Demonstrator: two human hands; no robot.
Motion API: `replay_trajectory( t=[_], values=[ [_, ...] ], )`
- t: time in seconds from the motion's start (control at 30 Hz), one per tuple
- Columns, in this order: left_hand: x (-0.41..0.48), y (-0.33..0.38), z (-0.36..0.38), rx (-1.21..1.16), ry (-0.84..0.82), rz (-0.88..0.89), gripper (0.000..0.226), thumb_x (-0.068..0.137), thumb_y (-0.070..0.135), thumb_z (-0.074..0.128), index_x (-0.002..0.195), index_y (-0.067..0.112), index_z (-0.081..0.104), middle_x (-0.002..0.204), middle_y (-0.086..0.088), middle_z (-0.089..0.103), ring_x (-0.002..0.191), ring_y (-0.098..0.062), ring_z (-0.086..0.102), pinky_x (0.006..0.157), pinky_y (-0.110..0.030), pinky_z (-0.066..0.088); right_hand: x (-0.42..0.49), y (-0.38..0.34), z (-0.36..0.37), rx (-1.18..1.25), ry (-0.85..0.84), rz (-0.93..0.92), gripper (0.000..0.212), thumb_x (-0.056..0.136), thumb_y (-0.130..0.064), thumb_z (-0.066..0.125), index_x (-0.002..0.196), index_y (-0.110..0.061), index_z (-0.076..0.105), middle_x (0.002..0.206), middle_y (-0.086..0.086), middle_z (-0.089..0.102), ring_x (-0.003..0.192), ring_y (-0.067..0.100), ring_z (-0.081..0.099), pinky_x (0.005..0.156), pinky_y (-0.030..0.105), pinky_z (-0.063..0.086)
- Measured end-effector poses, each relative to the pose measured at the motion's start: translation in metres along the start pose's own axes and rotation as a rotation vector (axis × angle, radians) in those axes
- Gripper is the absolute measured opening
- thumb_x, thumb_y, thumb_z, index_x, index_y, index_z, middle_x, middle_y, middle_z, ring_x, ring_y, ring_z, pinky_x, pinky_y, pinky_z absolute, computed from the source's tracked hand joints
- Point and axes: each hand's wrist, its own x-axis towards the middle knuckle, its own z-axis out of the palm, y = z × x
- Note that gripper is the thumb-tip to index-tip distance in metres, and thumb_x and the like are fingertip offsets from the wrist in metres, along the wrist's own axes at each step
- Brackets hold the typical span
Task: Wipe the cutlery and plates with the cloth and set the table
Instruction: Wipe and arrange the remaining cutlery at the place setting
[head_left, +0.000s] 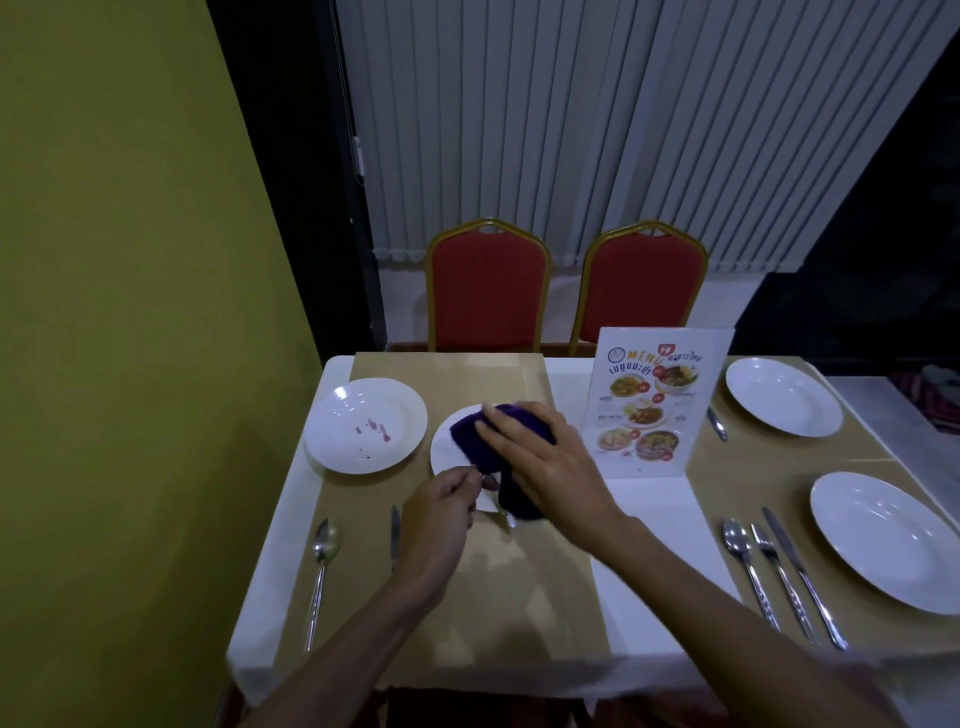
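**Wiping the small plate**

The person is at the wiping step. The right hand (540, 467) lies on top of the purple cloth (496, 423), fingers spread out and mostly straight, and pushes it down on the small white plate (445, 449). The left hand (441, 512) pinches the near edge of that plate to keep it from sliding. The plate sits on the brown mat (467, 587) at the left half of the table (644, 597), and the cloth covers most of it.

Just to the left is a bigger plate (366, 426) with red spots in it. It looks like it is not cleaned yet. A spoon (322, 571) and a knife (395, 535) lie near the front edge.

Next, I think the cloth must rub all the way round the small plate. Then the spotted plate needs the cloth, with a firm rub on the red marks.
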Motion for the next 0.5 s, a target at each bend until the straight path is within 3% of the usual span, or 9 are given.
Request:
replay_trajectory(
  t=[0.1,0.23,0.33,0.43,0.5],
  values=[
    [-0.003,-0.005,-0.003,-0.009,0.000,0.005,0.035,0.100,0.027,0.049,0.072,0.026,0.070,0.045,0.014,0.034,0.043,-0.003,0.029,0.042,-0.015,0.024,0.010,0.001,-0.008,0.125,0.032,0.173,0.052,0.096,-0.004,0.051,0.146,-0.016,0.044,0.154,-0.004,0.038,0.138,0.032,0.031,0.113,0.042,0.031],
    [-0.003,-0.011,-0.009,-0.019,-0.015,-0.014,0.034,0.101,0.028,0.048,0.074,0.021,0.069,0.054,0.011,0.038,0.049,-0.007,0.029,0.045,-0.019,0.024,0.004,-0.006,0.001,0.117,-0.006,-0.010,0.052,0.093,-0.003,0.051,0.144,-0.015,0.048,0.151,-0.002,0.043,0.136,0.031,0.036,0.112,0.038,0.034],
    [-0.011,-0.013,-0.010,-0.048,-0.039,0.031,0.034,0.101,0.026,0.049,0.076,0.021,0.071,0.058,0.009,0.043,0.048,-0.007,0.030,0.043,-0.014,0.025,0.015,0.016,-0.001,0.318,0.032,0.328,0.058,0.092,0.004,0.047,0.145,-0.018,0.046,0.144,-0.003,0.050,0.130,0.020,0.033,0.109,0.027,0.031],
    [-0.008,-0.007,-0.015,-0.112,-0.019,0.015,0.033,0.098,0.028,0.049,0.085,0.026,0.078,0.064,0.006,0.044,0.049,-0.008,0.030,0.045,-0.016,0.027,0.027,0.022,-0.009,0.534,0.046,0.525,0.050,0.093,-0.003,0.043,0.135,-0.026,0.058,0.103,-0.007,0.068,0.097,0.013,0.059,0.076,0.021,0.043],
    [0.002,-0.005,-0.019,-0.145,0.016,-0.012,0.031,0.098,0.024,0.049,0.090,0.026,0.079,0.068,0.004,0.044,0.053,-0.009,0.033,0.051,-0.020,0.029,0.030,0.017,-0.013,0.741,0.076,0.670,0.038,0.093,-0.015,0.044,0.105,-0.042,0.069,0.075,-0.017,0.068,0.071,0.005,0.062,0.057,0.015,0.044]
  ],
)
